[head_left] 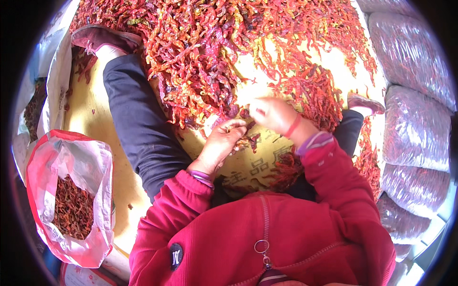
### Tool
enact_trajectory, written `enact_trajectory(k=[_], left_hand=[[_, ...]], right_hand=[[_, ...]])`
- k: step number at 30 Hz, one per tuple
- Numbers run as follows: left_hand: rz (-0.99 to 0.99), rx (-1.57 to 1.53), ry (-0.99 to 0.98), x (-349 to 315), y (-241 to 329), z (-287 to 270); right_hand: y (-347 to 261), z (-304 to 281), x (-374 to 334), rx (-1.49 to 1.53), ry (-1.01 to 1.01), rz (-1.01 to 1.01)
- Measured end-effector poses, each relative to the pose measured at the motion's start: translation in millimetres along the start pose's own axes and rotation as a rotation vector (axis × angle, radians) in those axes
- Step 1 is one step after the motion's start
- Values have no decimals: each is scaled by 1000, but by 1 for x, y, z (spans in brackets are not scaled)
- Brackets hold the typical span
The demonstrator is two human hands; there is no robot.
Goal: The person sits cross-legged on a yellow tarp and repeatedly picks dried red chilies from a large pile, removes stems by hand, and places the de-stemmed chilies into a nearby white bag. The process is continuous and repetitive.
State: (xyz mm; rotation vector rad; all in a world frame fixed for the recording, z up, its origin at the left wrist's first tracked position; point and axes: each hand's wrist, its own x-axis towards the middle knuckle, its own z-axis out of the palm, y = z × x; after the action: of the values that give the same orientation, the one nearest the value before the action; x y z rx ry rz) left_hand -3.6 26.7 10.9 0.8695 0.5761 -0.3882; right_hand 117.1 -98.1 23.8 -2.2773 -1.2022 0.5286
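A large heap of dried red chili peppers (191, 62) spreads over the yellow sheet between and beyond my legs. My left hand (222, 143) is closed at the heap's near edge, with a dark red dried chili pepper (251, 126) at its fingertips. Close by on the right, my right hand (276, 114) is curled closed above the sheet. Glare washes out its fingers, and what they hold, if anything, cannot be made out. Below the hands, a smaller group of chili peppers (286, 170) lies near my lap.
At my left stands an open white-and-red sack (102, 190) with dark dried pieces inside. Stuffed clear plastic bags (415, 128) line the right side. My legs stretch out either side of the heap, the left shoe (105, 38) touching the peppers. The yellow sheet (88, 124) shows at left.
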Motion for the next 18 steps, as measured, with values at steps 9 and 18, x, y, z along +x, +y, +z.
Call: enact_trajectory(k=[9,18], left_hand=[[76,-137,106,-4,5,-1],[52,-183,-30,-11,6,-4]], right_hand=[[-17,-11,2,395,-309,52],[61,11,98,-307,50,263]])
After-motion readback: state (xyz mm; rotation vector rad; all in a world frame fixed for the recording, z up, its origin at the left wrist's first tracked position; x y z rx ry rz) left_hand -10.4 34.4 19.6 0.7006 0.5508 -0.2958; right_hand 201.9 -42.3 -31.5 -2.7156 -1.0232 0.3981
